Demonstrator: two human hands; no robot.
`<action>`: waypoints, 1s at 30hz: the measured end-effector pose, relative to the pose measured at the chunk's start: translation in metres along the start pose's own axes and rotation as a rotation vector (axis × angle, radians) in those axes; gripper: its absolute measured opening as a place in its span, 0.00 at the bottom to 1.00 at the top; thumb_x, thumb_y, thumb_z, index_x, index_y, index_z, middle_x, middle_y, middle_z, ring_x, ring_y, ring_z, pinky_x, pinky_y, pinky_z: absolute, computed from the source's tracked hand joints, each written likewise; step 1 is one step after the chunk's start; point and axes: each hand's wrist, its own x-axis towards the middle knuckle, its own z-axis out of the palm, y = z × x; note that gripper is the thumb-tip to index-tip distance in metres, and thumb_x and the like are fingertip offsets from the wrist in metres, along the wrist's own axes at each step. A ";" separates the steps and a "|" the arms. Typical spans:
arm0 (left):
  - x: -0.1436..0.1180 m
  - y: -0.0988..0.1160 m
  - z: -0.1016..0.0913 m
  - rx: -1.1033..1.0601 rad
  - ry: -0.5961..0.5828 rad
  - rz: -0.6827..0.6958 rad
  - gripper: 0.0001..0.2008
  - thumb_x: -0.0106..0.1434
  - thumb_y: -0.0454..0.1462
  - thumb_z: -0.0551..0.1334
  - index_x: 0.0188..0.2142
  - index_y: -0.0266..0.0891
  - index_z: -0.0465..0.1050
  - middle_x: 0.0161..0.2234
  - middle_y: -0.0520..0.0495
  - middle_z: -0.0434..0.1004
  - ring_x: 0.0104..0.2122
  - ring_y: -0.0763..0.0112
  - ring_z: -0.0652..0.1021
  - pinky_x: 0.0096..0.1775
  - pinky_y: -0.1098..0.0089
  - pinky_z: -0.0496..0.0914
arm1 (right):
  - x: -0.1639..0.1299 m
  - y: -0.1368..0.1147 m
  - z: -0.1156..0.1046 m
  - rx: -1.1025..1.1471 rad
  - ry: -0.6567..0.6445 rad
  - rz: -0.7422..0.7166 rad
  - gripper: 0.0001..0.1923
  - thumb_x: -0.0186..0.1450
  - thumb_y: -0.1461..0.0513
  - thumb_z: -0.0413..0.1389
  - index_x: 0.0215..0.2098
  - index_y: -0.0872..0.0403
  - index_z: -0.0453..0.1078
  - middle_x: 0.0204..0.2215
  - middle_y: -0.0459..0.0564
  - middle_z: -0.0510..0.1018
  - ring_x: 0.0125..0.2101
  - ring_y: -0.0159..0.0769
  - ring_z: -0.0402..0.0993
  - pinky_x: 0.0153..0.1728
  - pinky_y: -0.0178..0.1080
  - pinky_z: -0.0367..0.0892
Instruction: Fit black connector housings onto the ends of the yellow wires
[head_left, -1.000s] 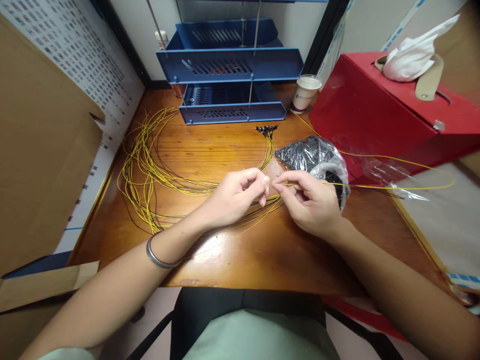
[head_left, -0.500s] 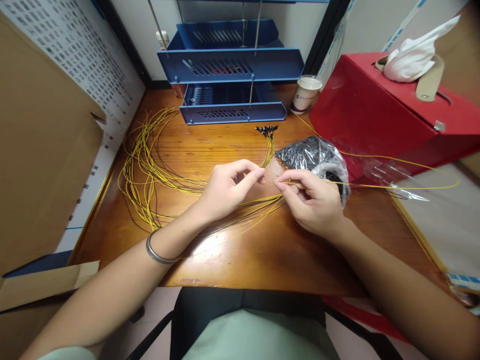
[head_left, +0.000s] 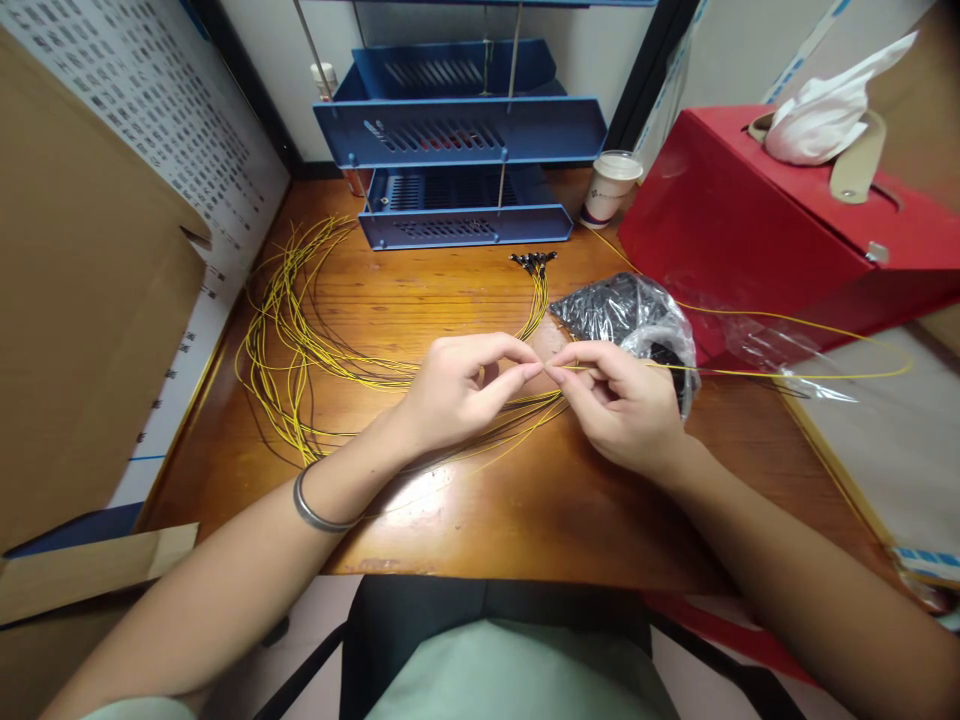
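Note:
A single yellow wire [head_left: 810,375] runs from the right into my right hand [head_left: 619,400], whose thumb and forefinger pinch it near its end. My left hand [head_left: 472,390] is closed in a pinch, its fingertips meeting those of my right hand; whatever lies between them is too small to make out. Beneath both hands passes a bundle of yellow and black wires [head_left: 292,345], looped wide at the left. Small black connectors [head_left: 534,262] cap the bundle's ends beyond my hands. Just behind my right hand lies a clear plastic bag [head_left: 630,305] of black parts.
Blue stacked trays [head_left: 465,228] stand at the back, with a paper cup [head_left: 611,190] beside them. A red tissue box [head_left: 720,230] takes up the right rear. Cardboard [head_left: 90,280] rises along the left, and the wooden table [head_left: 480,545] ends near my lap.
My left hand has shifted slightly right, and its thumb and forefinger have closed to meet my right fingertips. The right hand has barely moved and keeps its pinch on the wire.

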 end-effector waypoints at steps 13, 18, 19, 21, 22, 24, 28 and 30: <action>0.000 0.005 0.000 -0.002 -0.086 -0.020 0.12 0.71 0.36 0.57 0.32 0.35 0.74 0.25 0.53 0.74 0.23 0.79 0.70 0.28 0.76 0.62 | 0.001 -0.002 0.000 0.009 -0.004 -0.056 0.04 0.67 0.67 0.58 0.40 0.53 0.72 0.15 0.35 0.64 0.12 0.23 0.50 0.15 0.32 0.49; -0.001 0.002 0.001 0.006 0.026 -0.065 0.19 0.72 0.37 0.57 0.23 0.35 0.68 0.19 0.55 0.69 0.19 0.80 0.67 0.26 0.75 0.60 | 0.001 -0.002 0.001 0.008 0.030 -0.025 0.03 0.67 0.66 0.58 0.39 0.53 0.72 0.15 0.35 0.62 0.13 0.23 0.51 0.15 0.31 0.48; 0.000 0.001 0.001 0.028 0.066 -0.071 0.20 0.71 0.37 0.58 0.21 0.36 0.67 0.17 0.56 0.67 0.18 0.81 0.65 0.24 0.75 0.59 | 0.002 -0.002 0.001 0.007 0.039 -0.016 0.03 0.67 0.66 0.58 0.39 0.53 0.72 0.15 0.35 0.62 0.13 0.23 0.51 0.15 0.31 0.48; 0.001 -0.002 0.000 0.080 0.116 -0.067 0.21 0.69 0.37 0.60 0.18 0.35 0.66 0.14 0.56 0.65 0.16 0.81 0.63 0.23 0.75 0.57 | 0.002 -0.001 0.001 0.004 0.047 -0.005 0.03 0.67 0.66 0.58 0.38 0.53 0.72 0.15 0.35 0.62 0.13 0.23 0.52 0.15 0.31 0.49; 0.001 -0.003 0.001 0.099 0.119 -0.056 0.20 0.68 0.37 0.62 0.19 0.35 0.68 0.15 0.56 0.66 0.16 0.81 0.64 0.23 0.75 0.58 | 0.002 -0.001 0.000 0.001 0.045 -0.005 0.03 0.67 0.66 0.58 0.38 0.53 0.72 0.15 0.35 0.62 0.13 0.23 0.52 0.15 0.31 0.49; 0.001 -0.005 0.001 0.113 0.108 -0.025 0.15 0.68 0.37 0.63 0.24 0.35 0.74 0.19 0.54 0.75 0.18 0.81 0.67 0.25 0.76 0.61 | 0.002 -0.002 0.000 -0.005 0.038 -0.012 0.03 0.67 0.66 0.58 0.38 0.52 0.73 0.15 0.35 0.62 0.13 0.23 0.52 0.15 0.31 0.50; -0.002 -0.006 0.003 0.118 0.084 0.051 0.09 0.66 0.34 0.65 0.45 0.35 0.79 0.42 0.46 0.85 0.23 0.80 0.74 0.30 0.76 0.68 | 0.002 -0.002 0.000 0.001 0.043 -0.021 0.04 0.67 0.67 0.58 0.38 0.53 0.72 0.15 0.35 0.61 0.13 0.23 0.51 0.15 0.31 0.49; -0.003 -0.005 0.004 0.116 0.069 0.101 0.11 0.66 0.34 0.65 0.48 0.35 0.78 0.45 0.44 0.84 0.25 0.79 0.76 0.32 0.76 0.71 | 0.002 -0.002 0.000 0.013 0.043 -0.023 0.04 0.67 0.67 0.58 0.38 0.53 0.72 0.15 0.34 0.61 0.13 0.22 0.51 0.15 0.31 0.48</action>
